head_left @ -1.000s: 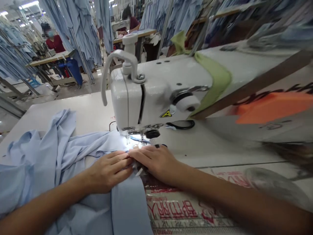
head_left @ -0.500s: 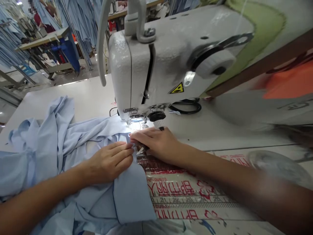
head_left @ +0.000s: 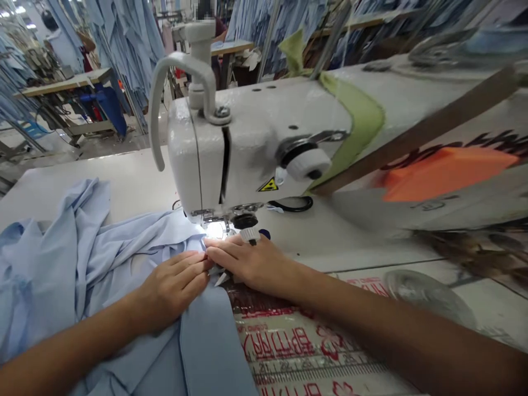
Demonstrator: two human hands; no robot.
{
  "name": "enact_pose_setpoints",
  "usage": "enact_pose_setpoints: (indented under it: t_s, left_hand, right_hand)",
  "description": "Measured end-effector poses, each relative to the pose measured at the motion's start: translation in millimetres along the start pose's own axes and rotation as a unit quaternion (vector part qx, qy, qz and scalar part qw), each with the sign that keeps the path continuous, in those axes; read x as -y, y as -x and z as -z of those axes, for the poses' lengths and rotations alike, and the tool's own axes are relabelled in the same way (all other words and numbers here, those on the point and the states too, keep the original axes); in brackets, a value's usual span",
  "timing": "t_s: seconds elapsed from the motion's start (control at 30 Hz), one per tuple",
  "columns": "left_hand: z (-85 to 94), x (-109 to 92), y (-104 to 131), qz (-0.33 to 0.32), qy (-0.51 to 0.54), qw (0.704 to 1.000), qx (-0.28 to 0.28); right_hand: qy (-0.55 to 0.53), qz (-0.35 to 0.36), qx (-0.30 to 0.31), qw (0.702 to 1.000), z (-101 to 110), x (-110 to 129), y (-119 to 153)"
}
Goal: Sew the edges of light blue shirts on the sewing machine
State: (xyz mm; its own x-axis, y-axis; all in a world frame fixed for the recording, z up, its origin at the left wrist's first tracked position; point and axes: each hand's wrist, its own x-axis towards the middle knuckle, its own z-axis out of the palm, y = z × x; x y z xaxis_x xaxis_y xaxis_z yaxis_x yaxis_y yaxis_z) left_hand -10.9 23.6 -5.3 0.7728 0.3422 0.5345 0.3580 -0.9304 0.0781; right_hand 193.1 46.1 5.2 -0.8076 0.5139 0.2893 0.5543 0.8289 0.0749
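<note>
Your left hand is lying palm down on the light blue cloth, its fingers pressing together and pointing toward your right hand; whether they are pinching a fold, you cannot tell from here. Your right hand is arching over the cloth's edge, its fingertips meeting those of the left just in front of the lit needle area. A small pale pointed piece is poking out beneath your right palm, but the palm is hiding whether you are gripping it.

The cloth is running under your left hand, bunching into folds to its left and hanging smooth toward you. The white sewing machine head is standing just beyond both hands, and a black loop is lying behind the right one. Nearer you, below the right forearm, a ruler strip with red lettering is stretching across the table.
</note>
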Motion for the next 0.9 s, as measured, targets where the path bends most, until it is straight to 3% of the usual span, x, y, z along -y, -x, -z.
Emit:
enact_pose_setpoints:
  t_s: [0.07,0.2,0.4,0.47,0.6,0.77,0.9]
  left_hand:
    - [-0.5,3,-2,0.004,0.008,1.0,-0.012]
    - [-1.7,5,-4,0.064,0.009,0.998,0.006]
    - [-6.2,5,-4,0.161,-0.074,0.978,0.114]
    - [-6.1,5,-3,0.169,-0.095,0.972,0.13]
    - [-5.5,7,-2,0.164,-0.131,0.969,0.135]
    - [-5.9,16,-5,0.151,-0.165,0.966,0.128]
    - [-5.1,21,-6,0.152,-0.176,0.962,0.143]
  right_hand:
    - [-0.002,-0.023,0.011,1.0,0,1,0]
    - [-0.036,0.003,-0.043,0.998,-8,3,6]
    - [-0.038,0.047,-0.091,0.994,-10,8,11]
    - [-0.054,0.016,-0.069,0.996,-3,6,11]
    - [-0.075,-0.144,0.039,0.986,6,-12,14]
    - [-0.08,-0.2,0.108,0.97,4,-36,6]
    - [-0.035,-0.254,0.151,0.955,7,-36,-8]
